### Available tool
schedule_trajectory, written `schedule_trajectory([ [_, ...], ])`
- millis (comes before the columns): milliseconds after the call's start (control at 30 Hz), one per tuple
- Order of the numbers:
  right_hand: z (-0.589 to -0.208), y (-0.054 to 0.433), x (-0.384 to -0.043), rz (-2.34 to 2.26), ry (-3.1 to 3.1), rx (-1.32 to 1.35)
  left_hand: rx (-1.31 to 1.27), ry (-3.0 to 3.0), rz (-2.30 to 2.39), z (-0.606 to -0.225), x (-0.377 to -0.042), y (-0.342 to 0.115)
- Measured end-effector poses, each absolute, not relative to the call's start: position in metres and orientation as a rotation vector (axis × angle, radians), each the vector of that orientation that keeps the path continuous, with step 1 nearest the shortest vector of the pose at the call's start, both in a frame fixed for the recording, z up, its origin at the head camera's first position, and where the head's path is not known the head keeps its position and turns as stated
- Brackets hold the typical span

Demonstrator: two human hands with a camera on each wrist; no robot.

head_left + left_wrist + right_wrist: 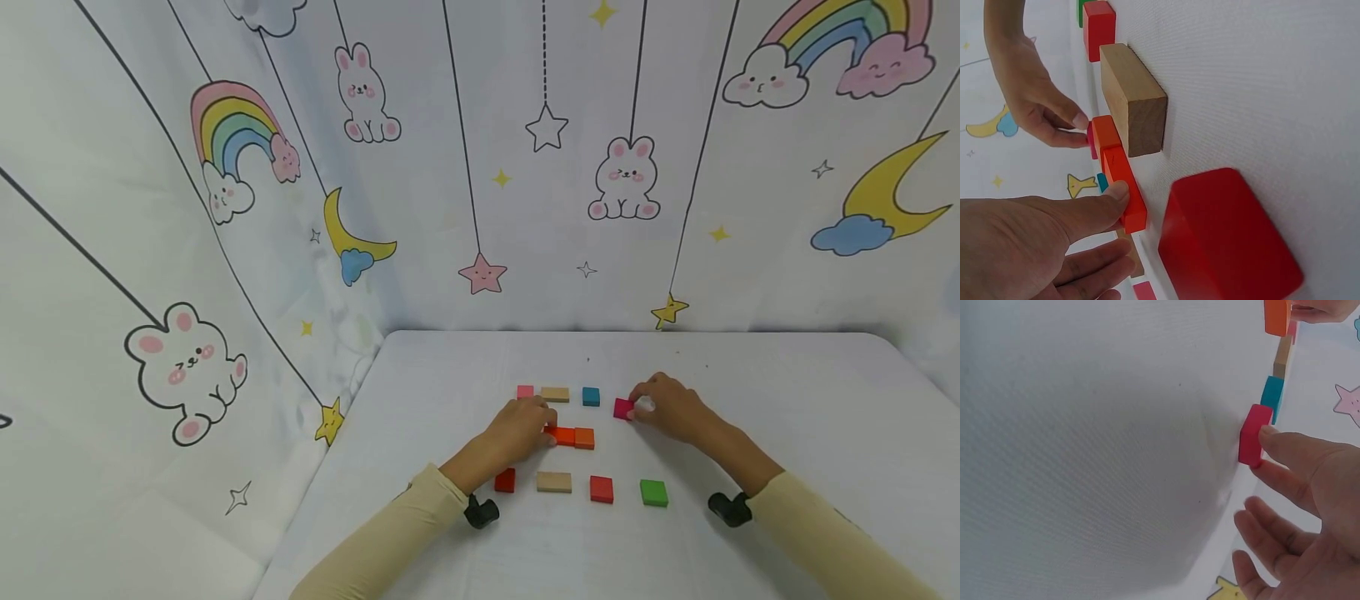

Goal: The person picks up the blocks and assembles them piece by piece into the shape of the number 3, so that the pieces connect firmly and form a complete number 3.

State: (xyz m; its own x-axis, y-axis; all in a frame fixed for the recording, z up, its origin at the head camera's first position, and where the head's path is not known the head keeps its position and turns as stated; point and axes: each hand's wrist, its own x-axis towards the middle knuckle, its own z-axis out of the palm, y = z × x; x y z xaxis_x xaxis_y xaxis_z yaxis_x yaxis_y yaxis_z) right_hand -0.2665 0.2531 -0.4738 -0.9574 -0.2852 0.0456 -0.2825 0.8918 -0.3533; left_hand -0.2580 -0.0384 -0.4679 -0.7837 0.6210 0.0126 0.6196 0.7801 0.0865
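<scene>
My left hand [522,429] pinches the left end of a long red-orange block [1126,187], thumb on its near side. The end of that block meets a square orange block [584,438]. Over to the right, my right hand [670,407] holds a crimson block [1252,435] between thumb and index finger, its other fingers spread apart. A blue block [591,397] lies just left of the crimson one. Behind the left hand are a wooden block [555,394] and a pink block [525,391], the pink one partly covered by that hand.
Nearer me runs a spaced row on the white tabletop [750,375]: a dark red block [505,481], a wooden block [553,482], a red block [602,489] and a green block [654,493]. A patterned cloth [420,208] hangs behind the table and at its left.
</scene>
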Motion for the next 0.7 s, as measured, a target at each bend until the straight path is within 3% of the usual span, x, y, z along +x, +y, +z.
schedule_trajectory([
  [700,-0.474,0.241,-0.259,-0.604,3.024,-0.444,1.000,2.932,0.179,-0.470,-0.259,-0.038],
])
